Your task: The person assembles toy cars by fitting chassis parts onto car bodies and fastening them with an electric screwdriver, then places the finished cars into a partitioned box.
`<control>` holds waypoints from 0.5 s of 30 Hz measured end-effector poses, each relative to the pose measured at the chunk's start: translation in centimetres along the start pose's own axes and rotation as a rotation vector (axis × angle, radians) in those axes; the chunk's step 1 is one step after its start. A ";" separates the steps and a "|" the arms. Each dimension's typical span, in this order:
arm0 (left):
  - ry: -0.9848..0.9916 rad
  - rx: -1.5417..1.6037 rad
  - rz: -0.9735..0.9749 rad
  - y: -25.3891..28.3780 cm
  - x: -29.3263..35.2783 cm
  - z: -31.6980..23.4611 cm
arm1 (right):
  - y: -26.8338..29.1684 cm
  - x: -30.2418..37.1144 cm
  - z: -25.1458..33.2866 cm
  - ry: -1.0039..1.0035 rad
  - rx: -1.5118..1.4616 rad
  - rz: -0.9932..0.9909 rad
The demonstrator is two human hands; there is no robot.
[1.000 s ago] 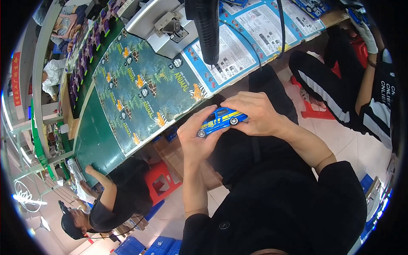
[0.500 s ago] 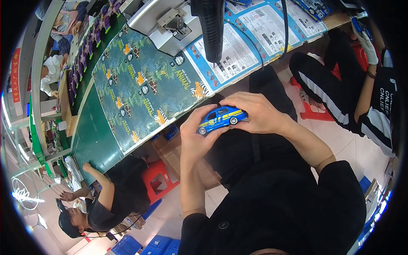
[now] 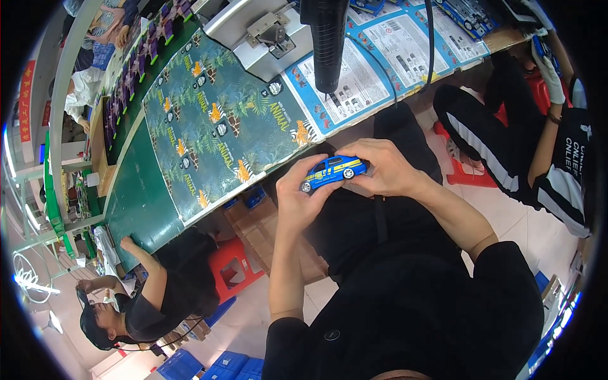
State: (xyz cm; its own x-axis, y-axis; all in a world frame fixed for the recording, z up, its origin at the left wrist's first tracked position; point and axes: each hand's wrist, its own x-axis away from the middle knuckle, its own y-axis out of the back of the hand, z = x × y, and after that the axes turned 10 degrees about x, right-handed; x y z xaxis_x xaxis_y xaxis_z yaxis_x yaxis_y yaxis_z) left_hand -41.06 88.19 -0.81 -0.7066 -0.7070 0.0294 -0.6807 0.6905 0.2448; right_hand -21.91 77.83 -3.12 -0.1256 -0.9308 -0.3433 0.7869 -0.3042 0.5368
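A blue toy car [image 3: 332, 171] with yellow stripes and silver wheels is held between my two hands, over my lap and just off the table's front edge. My left hand [image 3: 297, 192] grips one end, its thumb along the underside near a wheel. Around the other end, my right hand [image 3: 384, 167] has its fingers on top and its thumb below. The side with windows and two wheels faces up at me. The car's far side is hidden.
Ahead lies a table covered with printed sheets [image 3: 221, 126]. A black cylindrical tool [image 3: 326, 50] hangs over it beside a grey metal machine [image 3: 269, 38]. One person in a cap [image 3: 95, 323] sits at left; another, gloved, sits at right near a red stool [image 3: 465, 171].
The view has shifted slightly. The toy car stays between both hands, with a small change in its tilt. The person at left has moved a raised hand closer to the cap.
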 end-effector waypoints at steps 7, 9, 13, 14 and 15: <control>-0.060 0.023 0.025 0.7 0.6 -0.2 | 0.1 -0.1 0.1 -0.057 -0.144 0.055; -0.057 0.007 0.037 0.9 0.5 -0.5 | 0.1 -0.3 0.2 -0.050 -0.139 0.058; -0.060 0.031 0.113 1.9 0.6 -0.6 | 0.3 -0.6 0.4 -0.007 -0.121 0.037; -0.016 0.165 0.127 2.3 0.6 -0.6 | 0.4 -0.7 0.4 0.034 -0.095 0.009; 0.030 0.299 0.139 2.6 0.7 -0.6 | 0.4 -0.8 0.6 0.039 -0.097 0.014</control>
State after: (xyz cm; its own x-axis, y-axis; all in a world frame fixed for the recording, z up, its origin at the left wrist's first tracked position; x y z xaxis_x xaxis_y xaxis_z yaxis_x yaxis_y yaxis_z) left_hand -43.23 89.42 0.48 -0.7936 -0.6041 0.0724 -0.6080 0.7917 -0.0592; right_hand -21.87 78.36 -2.14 -0.0927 -0.9256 -0.3671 0.8433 -0.2690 0.4653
